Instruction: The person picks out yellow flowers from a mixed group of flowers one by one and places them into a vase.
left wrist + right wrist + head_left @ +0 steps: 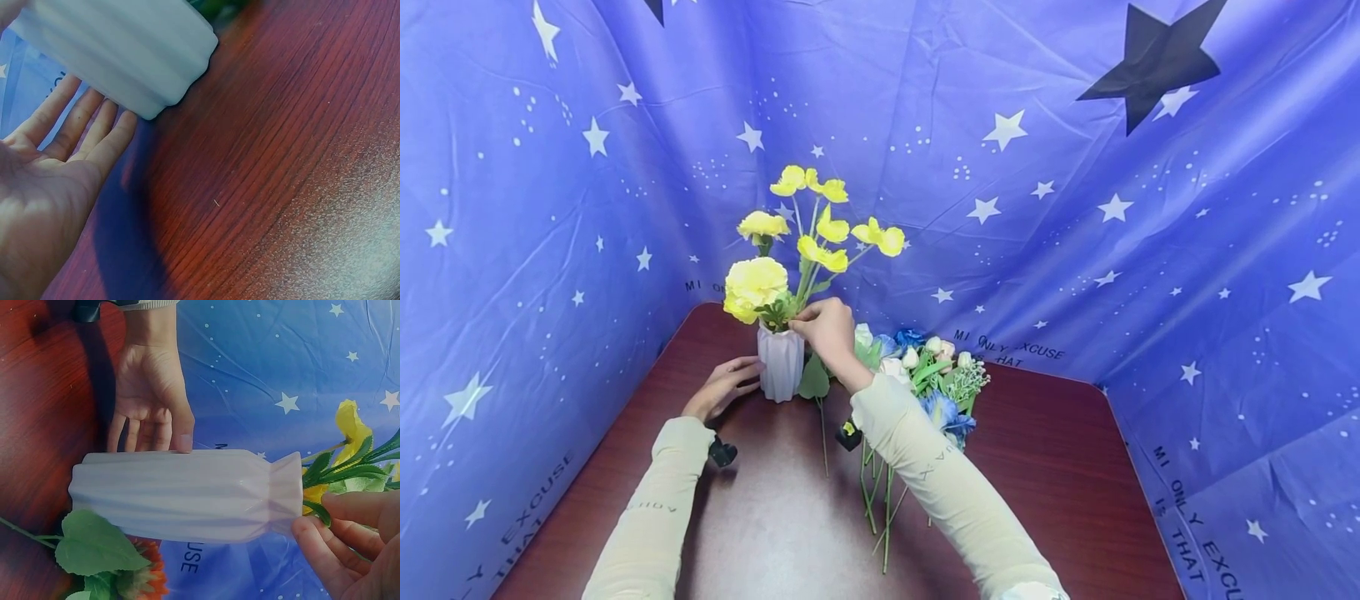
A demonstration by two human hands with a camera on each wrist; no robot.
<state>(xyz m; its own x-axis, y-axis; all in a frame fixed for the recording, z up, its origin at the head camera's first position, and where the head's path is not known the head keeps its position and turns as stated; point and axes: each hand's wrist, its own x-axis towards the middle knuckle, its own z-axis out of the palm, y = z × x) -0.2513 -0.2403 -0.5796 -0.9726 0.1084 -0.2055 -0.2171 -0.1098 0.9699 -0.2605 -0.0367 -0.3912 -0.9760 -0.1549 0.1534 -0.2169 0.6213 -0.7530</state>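
Observation:
A white fluted vase [780, 364] stands upright near the table's far left part, holding yellow flowers [756, 285] of two kinds. My left hand [724, 388] is beside the vase with its fingers extended; in the left wrist view, fingertips [127, 119] touch or nearly touch its lower wall. At the vase's mouth, my right hand [827, 332] pinches a small green leaf [319, 512] between thumb and fingers. The stems inside the vase are hidden by its wall.
Blue, white and pale pink artificial flowers [936, 375] lie in a heap right of the vase, stems toward the front. A green leaf [814, 379] on a stem and an orange flower [150, 570] lie close by. A starry blue cloth [925, 167] surrounds the table [1030, 467].

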